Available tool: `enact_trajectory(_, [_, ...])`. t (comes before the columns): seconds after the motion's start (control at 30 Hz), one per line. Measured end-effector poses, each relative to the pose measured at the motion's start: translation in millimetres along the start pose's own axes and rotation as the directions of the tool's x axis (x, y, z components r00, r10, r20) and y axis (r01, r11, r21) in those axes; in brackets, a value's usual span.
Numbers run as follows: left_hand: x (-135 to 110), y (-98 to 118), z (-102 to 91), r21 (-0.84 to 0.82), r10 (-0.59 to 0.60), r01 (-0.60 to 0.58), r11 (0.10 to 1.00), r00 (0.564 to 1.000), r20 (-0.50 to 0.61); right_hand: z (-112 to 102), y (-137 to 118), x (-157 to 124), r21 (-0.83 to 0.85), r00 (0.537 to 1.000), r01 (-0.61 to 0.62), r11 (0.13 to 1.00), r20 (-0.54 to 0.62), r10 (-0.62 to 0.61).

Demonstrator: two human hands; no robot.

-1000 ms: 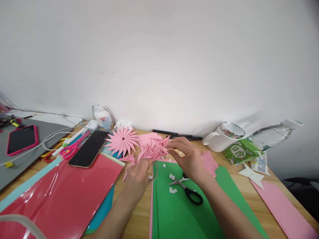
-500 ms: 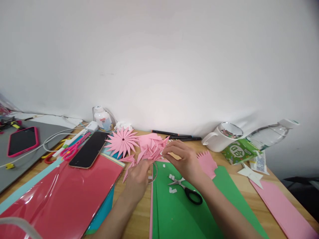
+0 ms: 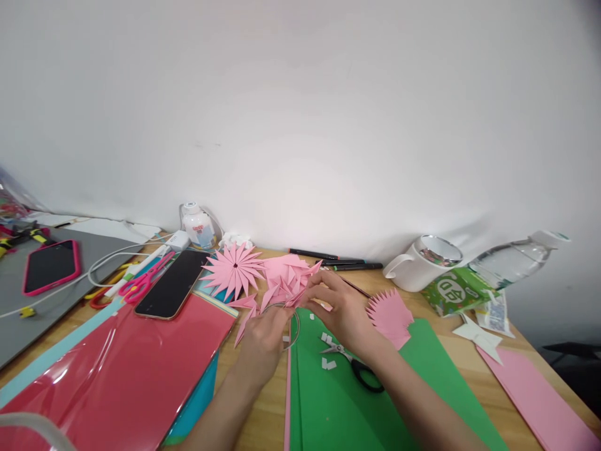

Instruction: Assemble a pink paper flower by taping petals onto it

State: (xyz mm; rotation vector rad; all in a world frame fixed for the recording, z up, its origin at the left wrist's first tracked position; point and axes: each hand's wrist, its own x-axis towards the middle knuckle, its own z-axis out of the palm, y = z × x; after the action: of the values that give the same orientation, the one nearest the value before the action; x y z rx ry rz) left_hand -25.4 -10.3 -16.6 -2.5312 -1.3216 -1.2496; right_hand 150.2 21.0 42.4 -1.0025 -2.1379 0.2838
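My left hand [image 3: 267, 332] is closed, its fingertips pinching a folded pink paper piece [image 3: 292, 299] at the edge of the pink pile. A thin ring, perhaps a tape roll [image 3: 295, 335], shows beside and behind that hand. Opposite it, my right hand [image 3: 340, 307] has thumb and fingers drawn together at the same paper; anything small between them is hidden. Pointed pink paper pieces [image 3: 286, 269] lie just beyond both hands. Black-handled scissors [image 3: 345, 357] rest with blades apart on green sheets [image 3: 347, 407], among several small white bits [image 3: 328, 363].
A pink paper pinwheel [image 3: 235, 266] and phone [image 3: 173, 285] lie left, beyond a red plastic-covered sheet [image 3: 117, 369]. On the right are a spiky pink fan [image 3: 389, 316], white mug [image 3: 417, 266], green packet [image 3: 453, 291] and tilted bottle [image 3: 511, 257]. Black pens [image 3: 347, 264] lie by the wall.
The view has shifted slightly, so everything sits a little lower and further right. My right fingers have moved slightly against the pink paper; my left hand keeps its grip.
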Motion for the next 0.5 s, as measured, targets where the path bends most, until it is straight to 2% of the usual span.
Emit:
enact_trajectory(0.17, [-1.5,-0.5,0.2,0.010,-0.023,0.023,1.000,1.000,0.011,-4.8,0.0,1.9,0.063,0.998,-0.054,0.997,-0.010,0.054])
enact_trajectory(0.33, [-3.0,-1.2,0.8,0.028,-0.031,0.030,0.999,0.999,0.033,-6.3,0.0,2.7,0.066,0.996,0.043,0.997,-0.085,-0.037])
enact_trajectory(0.5, [-0.3,0.0,-1.1,0.020,-0.038,0.038,0.999,0.999,0.027,-5.7,-1.6,2.5,0.054,0.996,0.066,0.996,-0.064,-0.062])
